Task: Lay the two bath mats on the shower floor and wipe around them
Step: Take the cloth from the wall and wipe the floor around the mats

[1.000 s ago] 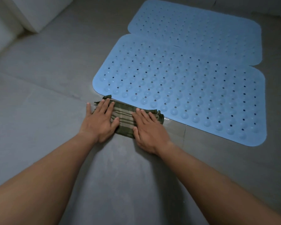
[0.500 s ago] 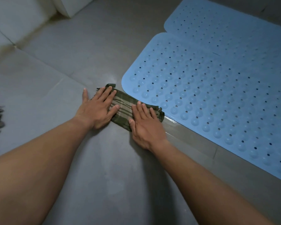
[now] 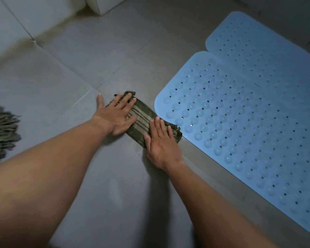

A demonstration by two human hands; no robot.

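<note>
Counting from where I stood, there were two blue bath mats, one cloth, one mop head and two bare hands at work. The nearer bath mat [image 3: 240, 131] lay flat on the shower floor [image 3: 79, 203], and the farther bath mat [image 3: 268, 51] lay flat beyond it, their long edges touching or very nearly so. Both were dotted with small holes and round bumps.

The striped green cloth [image 3: 143, 120], folded into a long pad, sat on the floor just beside the rounded near-left corner of the nearer mat, its right end touching or almost touching that mat's edge. The left hand [image 3: 115, 115] pressed flat on the cloth's left end, fingers spread, thumb out on the tile. The right hand [image 3: 161, 142] pressed flat on its right end. Neither grip was closed on anything; both palms were open and bearing down.

Compared with a second before, the cloth and hands had slid left along the nearer mat's edge, from the middle of it to the corner. The view had swung left too, so the mats sat farther right and the mop head [image 3: 2, 133], unseen at first, showed at the left edge.

The floor was large grey tiles with pale grout lines, a wet sheen showing beside the mat's edge. Lighter tiled wall [image 3: 16, 24] rose at the upper left, and the room was dim.
</note>
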